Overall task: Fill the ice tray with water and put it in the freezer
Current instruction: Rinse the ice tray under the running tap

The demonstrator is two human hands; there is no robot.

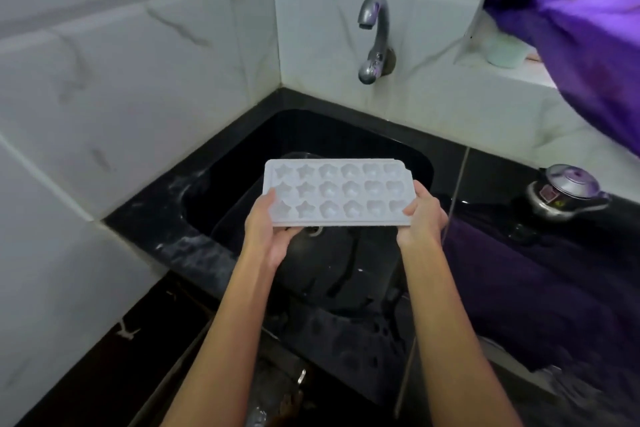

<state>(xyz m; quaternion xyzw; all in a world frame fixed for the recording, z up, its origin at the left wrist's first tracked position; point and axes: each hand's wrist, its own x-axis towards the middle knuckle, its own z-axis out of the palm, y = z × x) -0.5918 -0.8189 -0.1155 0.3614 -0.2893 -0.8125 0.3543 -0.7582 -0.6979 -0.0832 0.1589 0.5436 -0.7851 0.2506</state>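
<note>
Both hands grip the ice tray (337,192) by its short ends: the left hand (268,230) curls under the near-left corner with its thumb on the rim, and the right hand (423,218) clasps the right end, thumb on top. Most of the fingers of each are hidden beneath the tray. It is held roughly level above the black sink (242,163), well below the tap (375,38) and nearer the viewer than the spout. Whether the star and heart moulds hold water is hard to make out; no stream shows at the spout.

Under the tray the basin is dark, and what lies in it, a round dark shape and a drain ring, is blurred. Tiled walls close the sink on its left and far sides, leaving open air between tray and spout. Right of the sink, on the black worktop (145,229), stands a pressure cooker (568,194) beside dark purple cloth. A purple curtain (581,28) hangs above it, cut off by the frame edge.
</note>
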